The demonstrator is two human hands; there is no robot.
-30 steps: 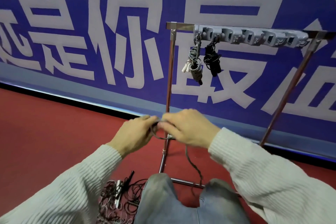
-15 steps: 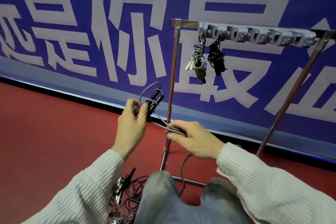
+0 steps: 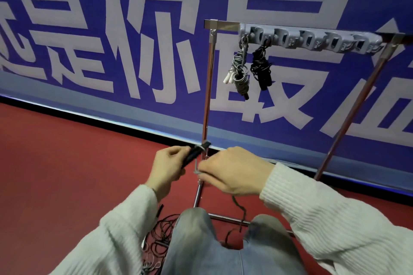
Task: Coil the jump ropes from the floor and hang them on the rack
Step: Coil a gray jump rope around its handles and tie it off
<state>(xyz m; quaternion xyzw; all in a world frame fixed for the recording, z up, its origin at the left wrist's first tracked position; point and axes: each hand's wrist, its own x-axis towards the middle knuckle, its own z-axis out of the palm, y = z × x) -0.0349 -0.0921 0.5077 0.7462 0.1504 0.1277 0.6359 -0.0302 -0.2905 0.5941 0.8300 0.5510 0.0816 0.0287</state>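
Black handles (image 3: 194, 153) of a jump rope are gripped by the curled fingers (image 3: 176, 152) of the left hand (image 3: 166, 168). Just right of them, the grey cord (image 3: 196, 166) is pinched by the right hand (image 3: 232, 173), its tail (image 3: 240, 210) trailing down. Below the left fingers, tangled ropes (image 3: 161, 236) are left on the floor. Well above the right fingers, two coiled ropes (image 3: 240, 69) are already hung on the rack (image 3: 308, 39); most hooks look unfilled.

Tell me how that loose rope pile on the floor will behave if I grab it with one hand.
The rope pile looks thin and tangled, so it will probably come up floppy, trailing loops. It likely weighs little. Its black handle may dangle and swing.
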